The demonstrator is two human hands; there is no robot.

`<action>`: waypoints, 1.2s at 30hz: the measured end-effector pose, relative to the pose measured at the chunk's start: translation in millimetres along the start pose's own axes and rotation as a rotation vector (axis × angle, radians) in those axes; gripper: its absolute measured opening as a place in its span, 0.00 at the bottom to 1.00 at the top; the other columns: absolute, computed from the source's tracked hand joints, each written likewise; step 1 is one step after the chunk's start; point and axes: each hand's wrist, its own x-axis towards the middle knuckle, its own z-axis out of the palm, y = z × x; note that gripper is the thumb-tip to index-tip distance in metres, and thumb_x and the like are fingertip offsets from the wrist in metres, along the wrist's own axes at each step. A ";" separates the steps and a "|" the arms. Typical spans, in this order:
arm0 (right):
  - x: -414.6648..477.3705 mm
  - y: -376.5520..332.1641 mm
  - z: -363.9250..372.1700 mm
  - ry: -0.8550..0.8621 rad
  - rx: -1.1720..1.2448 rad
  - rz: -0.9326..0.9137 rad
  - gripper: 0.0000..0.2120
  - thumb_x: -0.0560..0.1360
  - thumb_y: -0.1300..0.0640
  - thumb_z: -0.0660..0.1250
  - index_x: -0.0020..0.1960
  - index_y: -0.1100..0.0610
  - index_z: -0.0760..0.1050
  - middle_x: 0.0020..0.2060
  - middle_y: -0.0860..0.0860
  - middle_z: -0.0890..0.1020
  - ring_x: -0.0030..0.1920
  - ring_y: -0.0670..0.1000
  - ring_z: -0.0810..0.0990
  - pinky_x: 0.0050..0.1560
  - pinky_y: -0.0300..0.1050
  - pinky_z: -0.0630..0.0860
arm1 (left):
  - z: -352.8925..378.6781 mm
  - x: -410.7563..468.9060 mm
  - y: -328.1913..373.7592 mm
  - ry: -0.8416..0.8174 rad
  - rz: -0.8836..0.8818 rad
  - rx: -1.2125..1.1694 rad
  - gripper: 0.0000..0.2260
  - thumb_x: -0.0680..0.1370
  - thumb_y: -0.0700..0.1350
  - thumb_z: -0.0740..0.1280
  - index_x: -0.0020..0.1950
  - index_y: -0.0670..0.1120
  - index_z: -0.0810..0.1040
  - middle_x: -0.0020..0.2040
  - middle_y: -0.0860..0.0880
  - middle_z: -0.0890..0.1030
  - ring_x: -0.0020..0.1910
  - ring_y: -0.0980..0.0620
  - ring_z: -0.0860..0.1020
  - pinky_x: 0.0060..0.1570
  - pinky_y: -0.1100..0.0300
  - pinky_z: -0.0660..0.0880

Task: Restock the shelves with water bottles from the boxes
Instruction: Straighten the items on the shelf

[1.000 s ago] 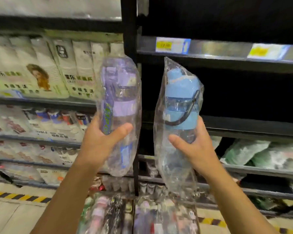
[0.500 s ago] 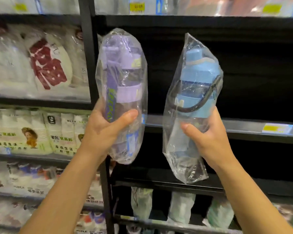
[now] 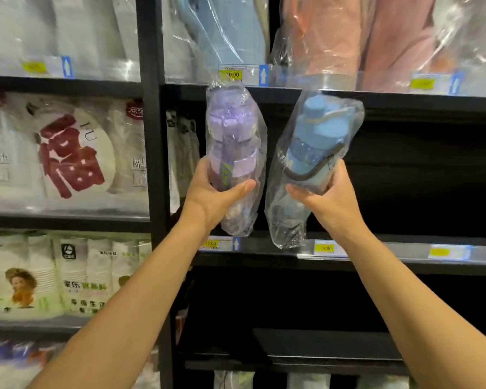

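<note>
A black shelf [image 3: 390,265] is spanning the middle right of the frame. At centre, in front of its dark bay, a bagged purple bottle [image 3: 232,136] and a bagged blue bottle [image 3: 313,141] are hanging just apart. The left hand [image 3: 211,197] is gripping the purple one, and the right hand [image 3: 331,200] is gripping the blue one.

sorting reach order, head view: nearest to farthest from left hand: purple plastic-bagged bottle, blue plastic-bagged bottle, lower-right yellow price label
1. purple plastic-bagged bottle: held in left hand
2. blue plastic-bagged bottle: beside it, rightward
3. lower-right yellow price label: farthest right
</note>
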 end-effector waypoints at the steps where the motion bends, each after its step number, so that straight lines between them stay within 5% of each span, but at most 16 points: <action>1: 6.3 7.9 -0.2 -0.019 -0.020 0.011 0.39 0.68 0.58 0.83 0.73 0.52 0.67 0.64 0.48 0.80 0.64 0.46 0.81 0.60 0.46 0.81 | 2.2 6.6 -6.4 -0.001 -0.017 0.031 0.25 0.69 0.41 0.82 0.59 0.52 0.74 0.58 0.47 0.83 0.57 0.51 0.83 0.57 0.56 0.81; 4: 25.3 33.0 -0.1 -0.086 -0.074 0.047 0.40 0.67 0.56 0.84 0.73 0.51 0.67 0.62 0.44 0.81 0.63 0.45 0.81 0.59 0.42 0.81 | 8.4 27.8 -26.6 0.002 -0.093 0.048 0.22 0.73 0.30 0.76 0.57 0.48 0.71 0.56 0.46 0.79 0.53 0.49 0.84 0.52 0.55 0.83; 7: 48.5 60.4 1.9 -0.117 -0.121 0.114 0.41 0.66 0.56 0.84 0.73 0.51 0.67 0.63 0.46 0.80 0.62 0.44 0.81 0.60 0.44 0.81 | 11.0 51.7 -46.9 0.013 -0.178 -0.058 0.25 0.76 0.23 0.67 0.68 0.41 0.67 0.63 0.38 0.76 0.51 0.44 0.85 0.49 0.51 0.84; 11: 81.5 95.3 6.6 -0.114 -0.162 0.220 0.32 0.68 0.57 0.83 0.67 0.58 0.73 0.57 0.51 0.84 0.57 0.51 0.84 0.59 0.52 0.82 | 16.2 87.8 -77.3 0.058 -0.244 0.192 0.30 0.70 0.35 0.80 0.68 0.38 0.71 0.62 0.41 0.81 0.59 0.43 0.82 0.63 0.47 0.79; 15: 109.3 129.8 14.7 -0.062 -0.132 0.311 0.35 0.69 0.61 0.82 0.72 0.57 0.70 0.62 0.55 0.82 0.61 0.56 0.82 0.63 0.56 0.79 | 21.1 117.4 -110.4 0.124 -0.294 0.373 0.32 0.68 0.47 0.84 0.68 0.42 0.77 0.62 0.45 0.83 0.61 0.44 0.81 0.62 0.50 0.79; 20: 142.1 175.2 24.4 -0.061 -0.164 0.390 0.38 0.68 0.62 0.82 0.73 0.58 0.69 0.67 0.56 0.79 0.67 0.57 0.78 0.68 0.58 0.75 | 22.5 155.1 -143.4 0.117 -0.325 0.534 0.43 0.70 0.48 0.82 0.79 0.42 0.64 0.76 0.42 0.70 0.74 0.41 0.71 0.69 0.53 0.69; 25: 154.9 211.7 31.0 -0.043 -0.117 0.433 0.35 0.67 0.61 0.83 0.70 0.57 0.73 0.62 0.54 0.82 0.62 0.54 0.81 0.64 0.54 0.79 | 12.3 169.5 -175.5 0.122 -0.354 0.454 0.33 0.69 0.45 0.83 0.71 0.41 0.75 0.67 0.44 0.79 0.66 0.44 0.78 0.67 0.51 0.74; 28: 157.4 226.9 37.5 -0.050 -0.104 0.437 0.35 0.66 0.61 0.83 0.69 0.57 0.73 0.60 0.53 0.83 0.60 0.53 0.82 0.61 0.50 0.79 | 10.8 169.2 -187.9 0.128 -0.324 0.372 0.27 0.69 0.42 0.83 0.65 0.45 0.76 0.57 0.52 0.81 0.58 0.51 0.77 0.57 0.59 0.73; 33: 164.1 244.4 46.4 -0.050 -0.142 0.429 0.37 0.66 0.61 0.84 0.70 0.58 0.71 0.61 0.55 0.82 0.60 0.55 0.82 0.64 0.55 0.78 | 6.0 180.5 -199.4 0.107 -0.270 0.407 0.35 0.69 0.43 0.83 0.72 0.43 0.72 0.65 0.45 0.80 0.64 0.46 0.78 0.66 0.50 0.76; 36: 169.9 252.6 50.0 -0.060 -0.159 0.441 0.38 0.66 0.61 0.84 0.71 0.58 0.70 0.62 0.55 0.82 0.61 0.55 0.81 0.65 0.56 0.78 | 5.2 190.4 -207.4 0.081 -0.302 0.428 0.36 0.69 0.43 0.83 0.73 0.42 0.70 0.67 0.44 0.79 0.65 0.45 0.77 0.65 0.53 0.75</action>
